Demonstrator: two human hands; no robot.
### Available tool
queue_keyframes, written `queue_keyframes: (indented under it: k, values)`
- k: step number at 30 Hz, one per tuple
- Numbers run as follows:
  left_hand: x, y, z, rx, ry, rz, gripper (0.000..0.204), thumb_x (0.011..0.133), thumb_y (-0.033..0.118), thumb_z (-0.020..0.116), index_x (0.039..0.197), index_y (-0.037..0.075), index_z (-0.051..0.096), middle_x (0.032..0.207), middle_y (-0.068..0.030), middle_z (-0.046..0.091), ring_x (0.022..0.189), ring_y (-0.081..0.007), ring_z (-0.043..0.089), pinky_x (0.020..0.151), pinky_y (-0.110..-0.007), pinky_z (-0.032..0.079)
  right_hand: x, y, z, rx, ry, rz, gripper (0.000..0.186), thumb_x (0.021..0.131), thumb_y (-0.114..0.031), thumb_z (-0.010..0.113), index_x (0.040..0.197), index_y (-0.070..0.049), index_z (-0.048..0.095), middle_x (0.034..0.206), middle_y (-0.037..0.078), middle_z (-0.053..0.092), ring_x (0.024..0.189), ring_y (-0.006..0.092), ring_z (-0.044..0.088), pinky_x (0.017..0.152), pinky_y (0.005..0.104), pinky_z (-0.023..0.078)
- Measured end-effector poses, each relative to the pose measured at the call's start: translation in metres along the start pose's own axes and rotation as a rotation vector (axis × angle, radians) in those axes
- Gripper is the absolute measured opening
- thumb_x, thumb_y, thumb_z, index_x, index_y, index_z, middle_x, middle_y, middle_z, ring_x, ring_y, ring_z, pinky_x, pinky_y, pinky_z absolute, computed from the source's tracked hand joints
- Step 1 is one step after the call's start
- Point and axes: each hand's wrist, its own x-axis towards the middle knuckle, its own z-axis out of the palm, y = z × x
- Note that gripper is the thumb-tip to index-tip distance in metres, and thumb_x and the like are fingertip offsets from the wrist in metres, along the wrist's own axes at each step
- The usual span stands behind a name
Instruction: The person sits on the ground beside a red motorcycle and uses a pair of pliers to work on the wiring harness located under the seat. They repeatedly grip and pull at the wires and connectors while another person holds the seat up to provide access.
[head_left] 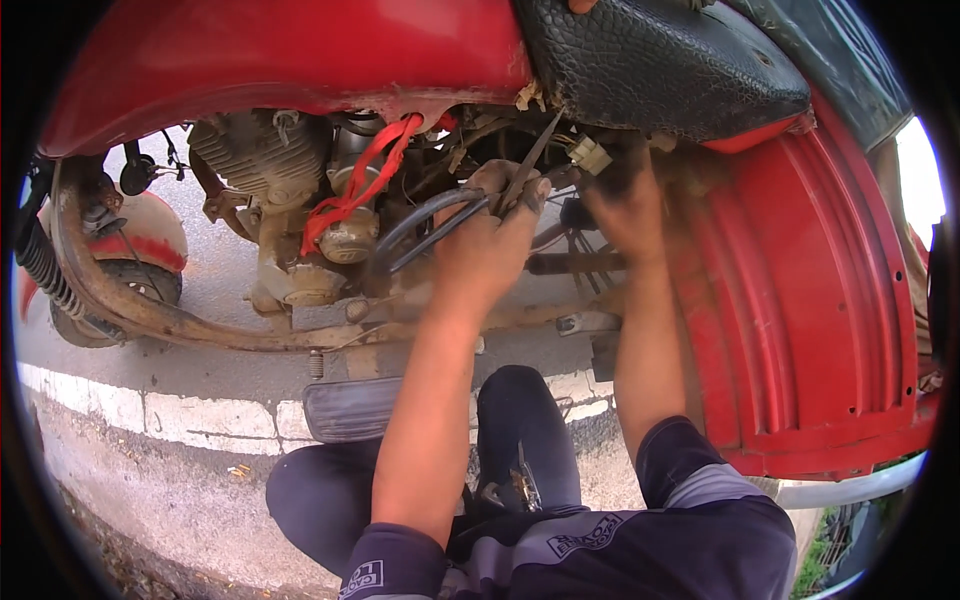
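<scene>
My left hand (pixel 490 215) is closed on a long, pointed metal tool (pixel 535 150) with dark handles that looks like scissors; its tip points up toward the black seat (pixel 660 70). My right hand (pixel 625 210) is blurred among the wiring under the seat, beside a white plastic connector (pixel 590 155); its fingers are too smeared to tell what they hold. A red strap (pixel 350 205) hangs from the red body panel (pixel 290 50) in front of the engine (pixel 255 165), left of my hands.
A rusty frame tube (pixel 230 335) runs across below the engine, with a footboard (pixel 352 405) beneath it. A wheel (pixel 120 300) is at the left and a ribbed red panel (pixel 805 300) at the right. Pavement with a white line (pixel 200 415) lies around my bent legs.
</scene>
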Motion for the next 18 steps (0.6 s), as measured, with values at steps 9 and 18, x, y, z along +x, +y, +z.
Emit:
queue_keyframes:
  k: [9, 18]
  values:
    - [-0.002, -0.018, -0.011, -0.093, 0.075, 0.203, 0.024, 0.096, 0.030, 0.071, 0.101, 0.006, 0.070, 0.086, -0.0123, 0.068, 0.080, -0.0308, 0.066, 0.076, -0.043, 0.052, -0.018, 0.012, 0.009, 0.108, 0.047, 0.179, 0.039, 0.091, 0.010, 0.066, 0.129, 0.004, 0.061, 0.117, 0.011, 0.071, 0.105, 0.0156, 0.069, 0.092, 0.0299, 0.056]
    - [0.001, -0.021, -0.019, -0.163, -0.039, -0.023, 0.031, 0.095, 0.034, 0.078, 0.105, 0.004, 0.075, 0.087, -0.0070, 0.071, 0.082, -0.0181, 0.064, 0.079, -0.033, 0.051, 0.001, 0.020, -0.001, 0.098, 0.003, 0.267, 0.028, 0.103, -0.025, 0.072, 0.108, 0.001, 0.067, 0.075, -0.002, 0.061, 0.062, 0.0069, 0.050, 0.055, 0.0266, 0.044]
